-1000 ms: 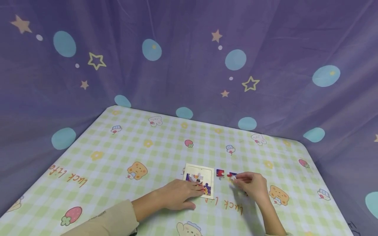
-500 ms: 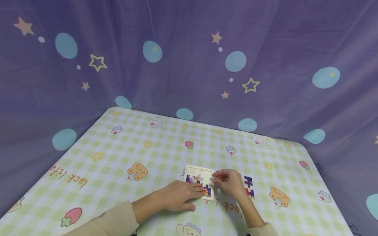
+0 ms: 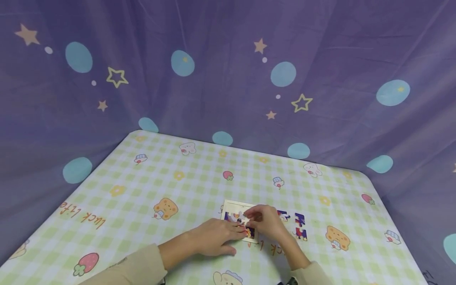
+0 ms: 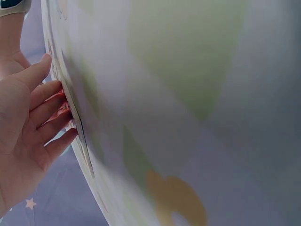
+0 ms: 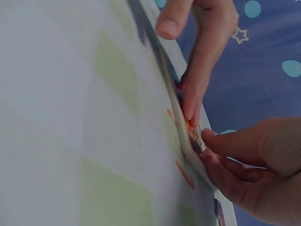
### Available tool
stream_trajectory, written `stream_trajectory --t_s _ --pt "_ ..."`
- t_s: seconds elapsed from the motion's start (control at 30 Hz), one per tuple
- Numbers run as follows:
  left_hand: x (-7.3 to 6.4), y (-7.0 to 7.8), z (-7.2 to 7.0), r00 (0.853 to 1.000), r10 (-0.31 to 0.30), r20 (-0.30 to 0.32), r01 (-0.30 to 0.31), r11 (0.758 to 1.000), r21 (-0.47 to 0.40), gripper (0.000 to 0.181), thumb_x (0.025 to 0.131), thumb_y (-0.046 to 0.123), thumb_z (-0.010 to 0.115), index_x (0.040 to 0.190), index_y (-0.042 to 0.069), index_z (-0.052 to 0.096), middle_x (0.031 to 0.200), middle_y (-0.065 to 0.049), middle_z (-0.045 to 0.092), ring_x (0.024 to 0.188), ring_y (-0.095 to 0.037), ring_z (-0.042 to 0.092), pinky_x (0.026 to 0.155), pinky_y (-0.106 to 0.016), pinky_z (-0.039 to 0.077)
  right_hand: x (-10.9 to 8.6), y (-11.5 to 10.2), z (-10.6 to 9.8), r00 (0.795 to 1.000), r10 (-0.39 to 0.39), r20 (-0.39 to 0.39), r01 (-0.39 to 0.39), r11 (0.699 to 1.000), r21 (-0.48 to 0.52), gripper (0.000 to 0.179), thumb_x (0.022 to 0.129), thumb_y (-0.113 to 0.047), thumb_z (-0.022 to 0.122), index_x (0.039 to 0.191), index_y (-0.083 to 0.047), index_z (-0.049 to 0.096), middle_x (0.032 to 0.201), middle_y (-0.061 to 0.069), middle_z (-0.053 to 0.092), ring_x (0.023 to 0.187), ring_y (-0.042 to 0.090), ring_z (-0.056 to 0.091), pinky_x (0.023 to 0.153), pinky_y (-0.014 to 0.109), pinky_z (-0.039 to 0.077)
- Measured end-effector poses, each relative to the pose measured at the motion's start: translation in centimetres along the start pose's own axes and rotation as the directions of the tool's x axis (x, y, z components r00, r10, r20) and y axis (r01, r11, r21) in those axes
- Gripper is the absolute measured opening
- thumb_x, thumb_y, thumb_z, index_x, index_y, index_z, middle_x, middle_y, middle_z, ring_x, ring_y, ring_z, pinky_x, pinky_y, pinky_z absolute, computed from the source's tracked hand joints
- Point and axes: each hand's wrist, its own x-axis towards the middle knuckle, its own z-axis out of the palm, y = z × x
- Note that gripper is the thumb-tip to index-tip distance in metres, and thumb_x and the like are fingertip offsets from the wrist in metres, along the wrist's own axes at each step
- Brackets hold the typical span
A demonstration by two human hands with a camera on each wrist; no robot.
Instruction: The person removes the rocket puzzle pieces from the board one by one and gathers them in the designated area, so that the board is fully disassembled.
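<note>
A square jigsaw puzzle tray (image 3: 235,204) with a pale frame lies on the table, its lower part filled with colourful pieces. My left hand (image 3: 217,236) rests on the tray from the left, fingers outstretched across the fitted pieces; in the left wrist view the same hand (image 4: 28,113) has its fingertips on the tray's face. Over the tray's right side, my right hand (image 3: 265,223) pinches a puzzle piece (image 5: 202,138) between thumb and fingertips, close against the fitted pieces. The fingers hide most of that piece.
Right of the tray lie loose puzzle pieces: a purple and white one (image 3: 284,215), a purple one (image 3: 299,218) and a red and purple one (image 3: 301,233). A checked cloth (image 3: 199,166) covers the table, and a purple curtain (image 3: 221,99) hangs behind it.
My right hand has moved left from the loose pieces to the tray, uncovering pieces on the right. My left hand has stayed in place on the tray.
</note>
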Motion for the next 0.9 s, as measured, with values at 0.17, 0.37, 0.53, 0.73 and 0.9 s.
stream_trajectory --t_s 0.17,0.37,0.53,0.73,0.9 --pt "0.2 -0.3 0.0 1.0 -0.002 -0.006 0.001 0.999 -0.034 0.047 0.094 0.044 0.055 0.136 0.023 0.056 0.144 0.007 0.052 0.134 -0.011 0.049 0.108 -0.031 0.047 0.2 0.1 0.1 0.999 -0.034 0.005 0.034 0.998 -0.056 0.02 0.075 -0.001 0.077 0.094 -0.006 0.074 0.081 0.001 0.067 0.07 0.003 0.056 0.061 0.014 0.05" --pt "0.1 -0.3 -0.2 1.0 -0.016 0.007 0.016 0.997 -0.071 0.045 0.094 0.041 0.057 0.135 0.023 0.057 0.144 0.007 0.052 0.135 -0.011 0.049 0.107 -0.032 0.048 0.2 0.0 0.3 0.998 -0.065 -0.013 0.064 0.996 -0.065 0.019 0.074 0.0 0.079 0.091 -0.006 0.074 0.078 0.001 0.066 0.068 0.002 0.055 0.059 0.015 0.049" --pt "-0.1 -0.2 -0.4 1.0 -0.021 0.018 0.022 0.998 -0.063 0.046 0.094 0.039 0.057 0.137 0.023 0.055 0.145 0.008 0.051 0.137 -0.013 0.047 0.108 -0.034 0.047 0.2 0.0 0.3 0.998 -0.064 -0.014 0.063 0.996 -0.061 0.02 0.073 -0.001 0.079 0.091 -0.005 0.074 0.078 0.002 0.066 0.068 0.003 0.055 0.06 0.014 0.049" --pt "-0.7 -0.2 -0.7 0.999 -0.039 0.024 0.04 0.999 -0.029 0.044 0.092 0.038 0.06 0.133 0.022 0.058 0.14 0.006 0.056 0.134 -0.016 0.051 0.105 -0.034 0.049 0.2 0.0 0.3 0.999 -0.04 -0.009 0.04 0.999 -0.037 0.021 0.073 0.0 0.079 0.092 -0.005 0.074 0.079 0.003 0.066 0.07 0.004 0.056 0.061 0.014 0.05" --pt "-1.6 -0.4 -1.0 0.996 -0.078 0.029 0.079 0.996 -0.041 0.044 0.092 0.037 0.061 0.132 0.02 0.059 0.141 0.004 0.056 0.133 -0.016 0.051 0.107 -0.034 0.047 0.2 -0.1 0.1 1.0 -0.015 -0.001 0.014 1.0 -0.022 0.02 0.073 0.0 0.078 0.092 -0.006 0.074 0.08 0.002 0.065 0.07 0.004 0.056 0.062 0.014 0.051"
